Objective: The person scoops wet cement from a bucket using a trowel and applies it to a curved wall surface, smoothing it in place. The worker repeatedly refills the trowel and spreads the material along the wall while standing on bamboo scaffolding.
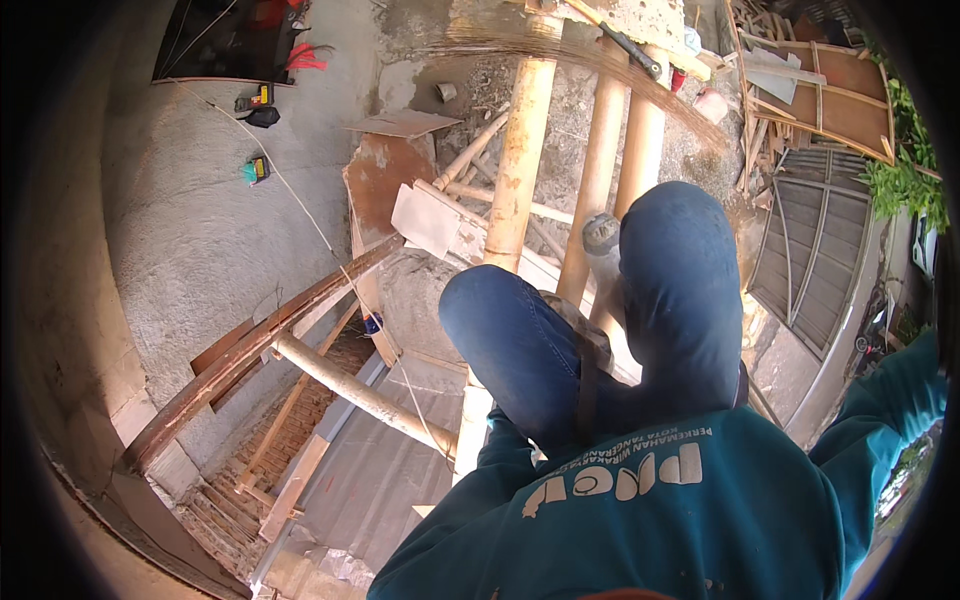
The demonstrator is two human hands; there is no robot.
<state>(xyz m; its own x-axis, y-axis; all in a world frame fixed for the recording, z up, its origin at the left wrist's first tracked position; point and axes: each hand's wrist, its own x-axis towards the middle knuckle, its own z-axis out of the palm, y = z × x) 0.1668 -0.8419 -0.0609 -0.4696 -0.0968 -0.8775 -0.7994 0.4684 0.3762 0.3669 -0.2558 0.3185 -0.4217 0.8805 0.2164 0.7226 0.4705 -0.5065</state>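
Note:
Neither of my hands shows. My left arm, in a teal sleeve [505, 450], drops behind my bent left knee [510, 325], next to a bamboo pole [522, 150]. The right sleeve [885, 395] stretches out to the right edge, and the hand beyond it is out of sight. I crouch in blue jeans on the bamboo poles, with a greyish shoe [601, 235] beside my right knee [680, 240]. Ahead, a bundle of thin brown sticks [590, 62] lies across the poles. A tool with a black grip [632, 50] and yellow shaft rests by it.
A rough grey plastered wall [210, 200] rises at left, with a cord [290, 190] hanging along it. Below are a wooden beam [270, 345], a bamboo crosspiece [360, 390], corrugated sheeting [375, 470] and boards [430, 220]. A metal-framed panel [815, 240] stands at right.

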